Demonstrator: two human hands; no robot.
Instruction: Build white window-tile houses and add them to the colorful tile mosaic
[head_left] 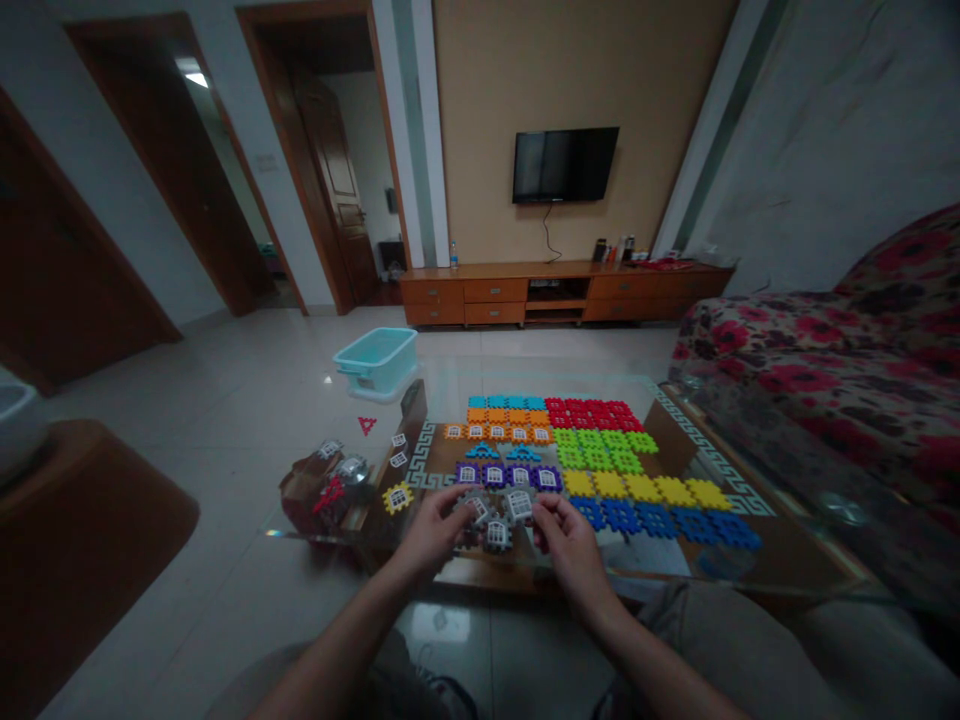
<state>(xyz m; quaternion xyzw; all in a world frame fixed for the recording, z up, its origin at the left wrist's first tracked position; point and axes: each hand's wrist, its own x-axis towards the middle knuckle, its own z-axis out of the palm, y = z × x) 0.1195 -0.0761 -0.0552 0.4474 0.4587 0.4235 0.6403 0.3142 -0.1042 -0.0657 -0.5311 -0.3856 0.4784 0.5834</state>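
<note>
My left hand (437, 527) is closed on a grey interlocking tile (477, 510) with a white window print. My right hand (568, 543) pinches another grey window tile (519, 506) by its right edge. Between and just below them is a third grey window tile (497, 535); whether it is joined to the others I cannot tell. Right behind my hands lies a row of purple window tiles (493, 475). Blue tiles (621, 516) extend to the right of my right hand, with yellow tiles (643, 488) behind them.
The glass table (420, 440) also bears green (600, 448), red (589, 413), orange (507, 417) and light blue tiles (487, 402). A yellow window tile (397, 497) lies left. Beyond stands a turquoise bin (379, 362); a floral sofa (810, 340) is at right.
</note>
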